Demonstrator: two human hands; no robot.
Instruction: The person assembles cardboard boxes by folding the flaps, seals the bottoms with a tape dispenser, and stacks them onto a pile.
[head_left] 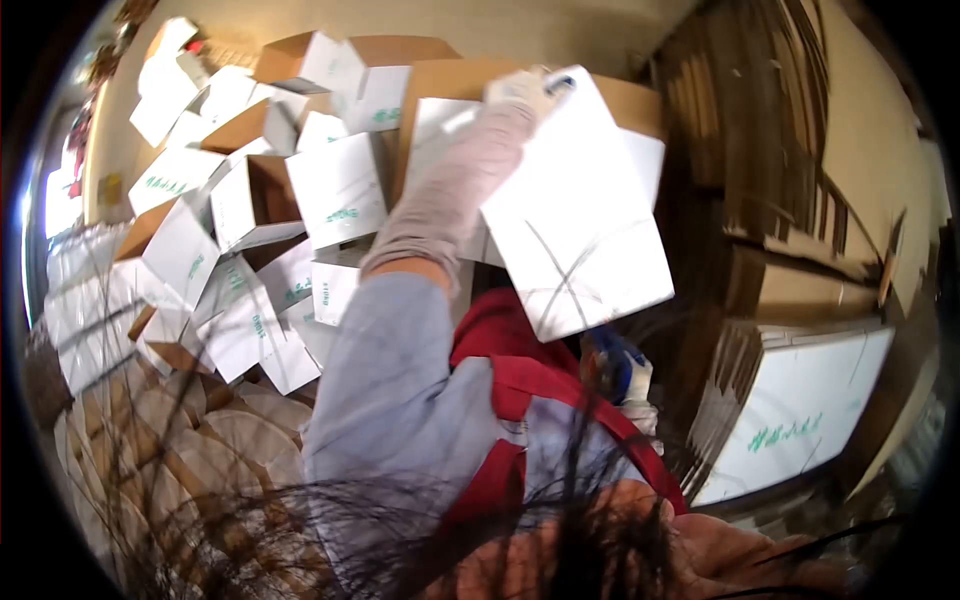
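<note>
The carton is in front of the person, its far end in the left hand, with the right hand beyond its near edge. A larger open box stands behind it. To the left, smaller boxes lie heaped on one another. On the right sits a stack of folded cartons; cardboard sheets stand behind that stack

Left hand, pale glove, at far end of white panel, over the far edge of a brown-lined carton; right hand just below panel's near edge (partly hidden, grip unclear). White boxes, green print, heaped left; flattened cartons stacked right.
</note>
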